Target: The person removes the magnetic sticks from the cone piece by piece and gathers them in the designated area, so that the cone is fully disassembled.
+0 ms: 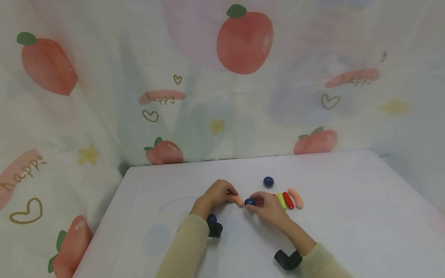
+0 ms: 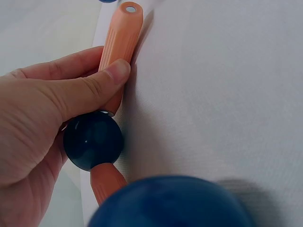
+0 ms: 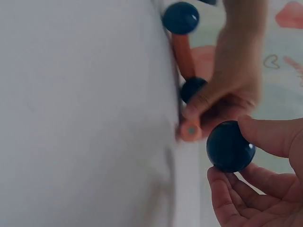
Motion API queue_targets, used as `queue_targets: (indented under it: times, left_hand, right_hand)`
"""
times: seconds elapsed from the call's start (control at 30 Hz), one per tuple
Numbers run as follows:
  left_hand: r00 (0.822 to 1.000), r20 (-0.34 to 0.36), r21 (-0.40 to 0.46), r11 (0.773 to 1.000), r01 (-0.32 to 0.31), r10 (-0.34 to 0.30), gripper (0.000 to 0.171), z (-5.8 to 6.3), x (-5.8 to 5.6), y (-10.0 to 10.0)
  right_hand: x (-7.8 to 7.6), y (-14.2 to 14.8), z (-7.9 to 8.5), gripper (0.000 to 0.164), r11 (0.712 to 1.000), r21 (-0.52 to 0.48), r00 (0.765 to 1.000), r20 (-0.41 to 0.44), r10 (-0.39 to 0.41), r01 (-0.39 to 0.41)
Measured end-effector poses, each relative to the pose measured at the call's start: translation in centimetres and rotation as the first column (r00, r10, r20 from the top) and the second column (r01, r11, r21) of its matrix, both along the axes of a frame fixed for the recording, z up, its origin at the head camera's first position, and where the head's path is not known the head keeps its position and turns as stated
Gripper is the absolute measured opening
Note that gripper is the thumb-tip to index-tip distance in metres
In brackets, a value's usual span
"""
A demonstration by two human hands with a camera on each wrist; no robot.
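Observation:
My left hand [image 1: 218, 193] pinches an orange magnetic rod [image 2: 120, 40] between thumb and fingers. The free end of the rod shows a round metal tip. At its other end sits a dark blue ball [image 2: 92, 142], followed by a second orange rod [image 2: 106, 182] and another blue ball [image 2: 165, 203], forming a chain along the wrist. My right hand [image 1: 269, 206] holds a separate blue ball [image 3: 230, 146] by thumb and fingertips. In the head view this ball is just right of the held rod's free end, with a small gap.
On the white table [image 1: 347, 216], a loose blue ball [image 1: 268, 182] lies beyond the right hand. Beside that hand lie a yellow-green rod [image 1: 281, 201], a red rod [image 1: 288, 200] and a curved orange rod [image 1: 295, 198]. Another red piece is mostly hidden. A fruit-print cloth [image 1: 194, 50] hangs behind.

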State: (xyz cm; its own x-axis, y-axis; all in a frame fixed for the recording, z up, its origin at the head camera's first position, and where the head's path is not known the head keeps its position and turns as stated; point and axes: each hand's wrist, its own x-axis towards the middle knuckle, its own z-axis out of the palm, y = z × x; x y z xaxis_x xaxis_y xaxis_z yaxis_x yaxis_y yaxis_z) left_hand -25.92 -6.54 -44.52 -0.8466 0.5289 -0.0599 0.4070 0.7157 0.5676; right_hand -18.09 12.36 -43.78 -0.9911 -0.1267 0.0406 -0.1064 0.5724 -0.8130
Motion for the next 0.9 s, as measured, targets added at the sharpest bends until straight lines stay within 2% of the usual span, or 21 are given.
queue_targets:
  times: [0.23,0.37,0.57,0.7,0.9]
  left_hand:
    - [0.999,0.032,0.028,0.999,-0.033,0.033,0.017,0.0,0.2,-0.1]
    - [0.999,0.029,0.034,0.999,-0.027,0.026,0.018,0.0,0.2,-0.2]
    - [1.0,0.004,0.043,0.999,-0.007,0.007,0.018,0.0,0.2,-0.4]
    - [1.0,0.008,0.04,0.999,-0.011,0.011,0.019,-0.1,0.3,-0.4]
    - [1.0,0.016,0.054,0.998,-0.02,0.019,0.019,-0.2,0.4,-0.4]
  right_hand:
    - [-1.7,2.7,1.6,0.039,1.0,-0.015,0.997,-0.082,-0.007,0.006]
    - [-2.7,4.5,2.1,0.043,0.998,-0.056,0.997,-0.082,-0.001,-0.003]
    - [-4.2,7.5,2.8,0.047,0.995,-0.074,0.995,-0.068,-0.069,0.064]
    - [-5.4,8.6,2.2,0.054,0.996,-0.055,0.995,-0.07,-0.077,0.073]
    - [-7.5,10.5,-0.2,0.057,0.997,-0.028,0.995,-0.072,-0.072,0.07]
